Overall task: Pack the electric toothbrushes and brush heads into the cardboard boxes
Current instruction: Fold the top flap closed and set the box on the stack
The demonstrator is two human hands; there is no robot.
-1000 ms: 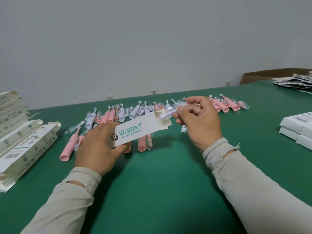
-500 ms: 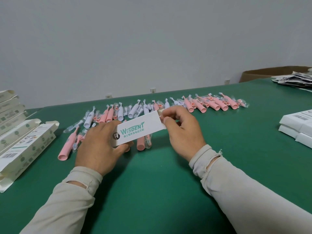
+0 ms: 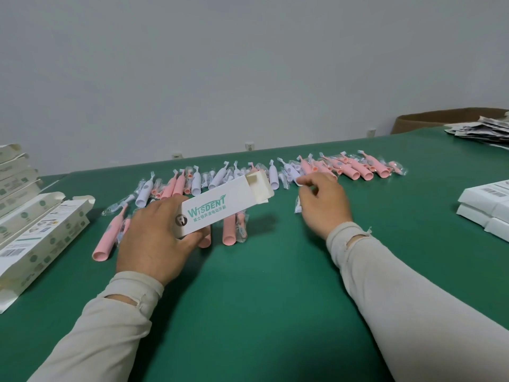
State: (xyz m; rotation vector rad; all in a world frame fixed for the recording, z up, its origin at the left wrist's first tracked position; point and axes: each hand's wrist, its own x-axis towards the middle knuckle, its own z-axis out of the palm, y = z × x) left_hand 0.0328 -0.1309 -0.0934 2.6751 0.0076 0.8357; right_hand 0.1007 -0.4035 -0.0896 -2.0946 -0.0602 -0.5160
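My left hand [image 3: 154, 235] grips a white "WISDENT" cardboard box [image 3: 217, 213] by its near end, tilted above the green table [image 3: 261, 299]. The far-end flap of the box stands open. My right hand [image 3: 325, 205] hovers to the right of the box, fingers loosely curled. Its fingertips are close to a white toothbrush [image 3: 290, 172] and hold nothing I can see. A wrapped brush head [image 3: 297, 208] lies just under that hand. Several pink toothbrushes [image 3: 355, 170] and white ones lie in a row across the table, and one pink toothbrush [image 3: 228, 232] lies below the box.
Open flat-lying boxes [image 3: 41, 235] are stacked at the left edge. Closed white boxes [image 3: 484, 205] sit at the right. A pile of leaflets [image 3: 482, 130] and a brown carton [image 3: 429, 119] are at the far right.
My right hand pushed the white brush piece into the box's open end, then let go and moved right toward the toothbrush row. The box stays in my left hand with its flap open.
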